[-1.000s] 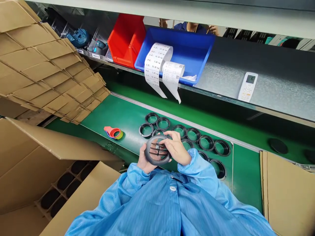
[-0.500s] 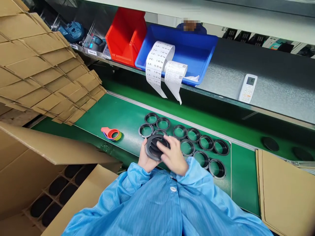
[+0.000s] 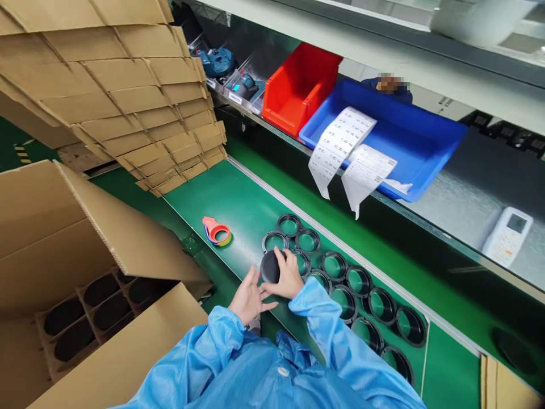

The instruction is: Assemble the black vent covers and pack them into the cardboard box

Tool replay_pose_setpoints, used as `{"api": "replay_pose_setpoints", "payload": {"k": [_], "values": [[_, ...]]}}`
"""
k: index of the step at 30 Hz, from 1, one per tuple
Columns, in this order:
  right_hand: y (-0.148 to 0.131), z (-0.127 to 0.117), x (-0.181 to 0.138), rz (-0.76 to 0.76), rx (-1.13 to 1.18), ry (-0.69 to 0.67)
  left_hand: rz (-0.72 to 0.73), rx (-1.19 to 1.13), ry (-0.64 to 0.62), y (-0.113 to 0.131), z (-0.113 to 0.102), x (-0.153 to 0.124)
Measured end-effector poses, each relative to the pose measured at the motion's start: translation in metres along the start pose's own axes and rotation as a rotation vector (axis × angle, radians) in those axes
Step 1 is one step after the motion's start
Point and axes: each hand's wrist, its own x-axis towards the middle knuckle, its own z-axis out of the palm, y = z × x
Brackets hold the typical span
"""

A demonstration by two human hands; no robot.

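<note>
Two hands are working close together at the near edge of the green belt (image 3: pixel 238 199). Right hand (image 3: pixel 288 278) is gripping a black round part (image 3: pixel 271 267), fingers curling over its top and right side, and is holding it just above the belt beside the near end of the ring rows. Left hand (image 3: pixel 248 298) is lying open, fingers spread, just left of and below the part; whether its fingertips are touching the part cannot be told. Black rings (image 3: pixel 360 281) are sitting in two rows on the belt, running from beside the hands away to the right. An orange tape dispenser (image 3: pixel 216 232) is lying on the belt, left of the rings and apart from them. An open carton (image 3: pixel 85 250) with a cardboard grid holding dark round parts is standing to the left. Stacked cardboard dividers (image 3: pixel 128 96) are leaning at upper left. Red bin (image 3: pixel 298 88) and blue tray (image 3: pixel 409 142) with paper slips (image 3: pixel 340 145) are resting on the shelf behind the belt; a white remote (image 3: pixel 508 236) is lying further right
</note>
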Motion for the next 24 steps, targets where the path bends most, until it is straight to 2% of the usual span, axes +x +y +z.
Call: {"api": "replay_pose_setpoints", "payload": {"k": [3, 6, 8, 11, 13, 15, 18, 21, 23, 24], "values": [[0.012, 0.012, 0.061, 0.155, -0.247, 0.151, 0.058, 0.019, 0.084, 0.020, -0.037, 0.000], [0.017, 0.025, 0.096, 0.176, -0.393, 0.141, 0.061, -0.064, 0.069, 0.028, -0.076, -0.006], [0.014, 0.039, 0.098, 0.151, -0.442, 0.114, 0.066, -0.117, 0.112, 0.028, -0.097, -0.012], [0.002, 0.068, 0.081, 0.067, -0.464, 0.055, 0.051, -0.176, 0.164, 0.023, -0.119, -0.019], [-0.006, 0.085, 0.069, 0.050, -0.463, 0.033, 0.035, -0.196, 0.181, 0.021, -0.127, -0.020], [-0.015, 0.091, 0.063, 0.064, -0.460, 0.024, 0.033, -0.200, 0.182, 0.020, -0.131, -0.020], [-0.029, 0.075, 0.071, 0.036, -0.442, 0.030, 0.058, -0.202, 0.163, 0.022, -0.134, -0.017], [-0.042, 0.052, 0.084, -0.026, -0.431, 0.175, 0.072, -0.200, 0.157, 0.026, -0.136, -0.015], [-0.044, 0.051, 0.090, -0.051, -0.449, 0.221, 0.069, -0.189, 0.173, 0.027, -0.138, -0.014], [-0.042, 0.055, 0.092, -0.068, -0.465, 0.182, 0.065, -0.185, 0.191, 0.027, -0.139, -0.013]]}}
